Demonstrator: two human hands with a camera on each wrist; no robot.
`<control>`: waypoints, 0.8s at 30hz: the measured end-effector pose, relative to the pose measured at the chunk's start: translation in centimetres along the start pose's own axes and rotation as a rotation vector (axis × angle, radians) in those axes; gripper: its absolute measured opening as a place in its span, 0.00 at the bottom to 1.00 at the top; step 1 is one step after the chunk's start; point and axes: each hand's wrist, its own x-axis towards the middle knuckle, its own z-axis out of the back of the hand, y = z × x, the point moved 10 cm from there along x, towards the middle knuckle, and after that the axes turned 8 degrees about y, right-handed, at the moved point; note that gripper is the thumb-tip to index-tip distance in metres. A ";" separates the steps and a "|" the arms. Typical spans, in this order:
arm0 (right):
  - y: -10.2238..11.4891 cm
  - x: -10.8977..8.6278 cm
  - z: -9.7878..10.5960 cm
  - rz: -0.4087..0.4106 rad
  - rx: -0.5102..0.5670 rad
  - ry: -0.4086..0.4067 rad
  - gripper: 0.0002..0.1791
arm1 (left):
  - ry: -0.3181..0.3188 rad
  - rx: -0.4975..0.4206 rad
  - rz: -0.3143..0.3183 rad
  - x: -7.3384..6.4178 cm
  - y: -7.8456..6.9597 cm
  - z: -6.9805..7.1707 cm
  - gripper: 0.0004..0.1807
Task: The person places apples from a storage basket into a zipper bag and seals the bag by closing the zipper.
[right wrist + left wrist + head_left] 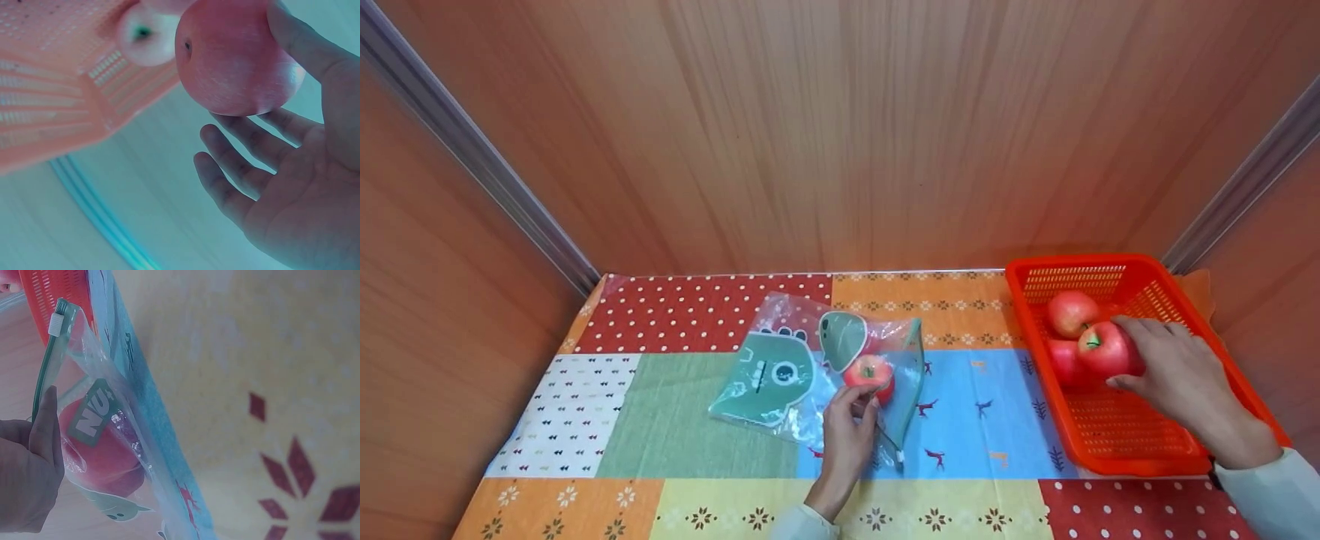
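Observation:
In the head view a clear zip bag (769, 375) with a green cartoon print lies on the cloth, an apple (877, 373) inside it near the mouth. My left hand (849, 431) pinches the edge of the bag's mouth; the left wrist view shows the green zip strip (48, 363) with its white slider (55, 324) beyond the fingers. Over the red basket (1140, 439), my right hand (1181, 371) grips an apple (1106, 350) between thumb and fingers. Beneath and behind that apple, two more apples (1072, 313) sit in the basket.
A patchwork cloth (690, 420) covers the table. Wooden panels (810, 135) close off the back and both sides. The basket's raised rim (1054, 420) stands between the bag and the right hand.

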 end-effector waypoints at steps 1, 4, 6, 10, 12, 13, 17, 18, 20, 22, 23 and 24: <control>0.4 0.0 0.1 0.005 -0.005 -0.006 0.51 | 0.000 0.001 0.005 0.0 0.1 0.0 0.13; 1.3 -0.1 0.5 0.019 -0.017 -0.021 0.52 | -0.003 0.002 -0.004 0.0 0.0 0.0 0.13; 1.8 -0.1 0.7 0.026 -0.025 -0.032 0.52 | -0.007 0.001 -0.007 0.0 0.0 0.1 0.13; 2.9 -0.2 1.2 0.046 -0.050 -0.061 0.51 | -0.005 -0.003 -0.005 -0.1 0.0 0.0 0.13; 3.3 -0.3 1.3 0.055 -0.065 -0.071 0.51 | -0.003 -0.006 0.005 -0.1 0.1 0.0 0.14; 3.5 -0.3 1.4 0.058 -0.071 -0.074 0.50 | -0.001 -0.006 0.007 -0.2 0.2 0.0 0.14; 4.3 -0.3 1.4 0.066 -0.083 -0.078 0.51 | 0.001 -0.007 0.015 -0.1 0.3 0.0 0.13; 4.6 -0.3 1.4 0.066 -0.083 -0.076 0.52 | 0.000 -0.006 0.011 -0.1 0.3 0.0 0.13; 5.1 -0.3 1.3 0.076 -0.089 -0.080 0.52 | -0.004 -0.002 0.002 -0.1 0.2 0.0 0.13; 5.5 -0.4 1.2 0.080 -0.091 -0.079 0.53 | -0.007 0.004 -0.011 -0.1 0.1 0.0 0.13; 5.8 -0.3 1.1 0.083 -0.092 -0.080 0.53 | -0.008 0.005 -0.014 -0.1 0.1 0.0 0.13; 6.0 -0.3 1.0 0.085 -0.091 -0.079 0.53 | -0.007 0.005 -0.015 -0.1 0.1 0.1 0.13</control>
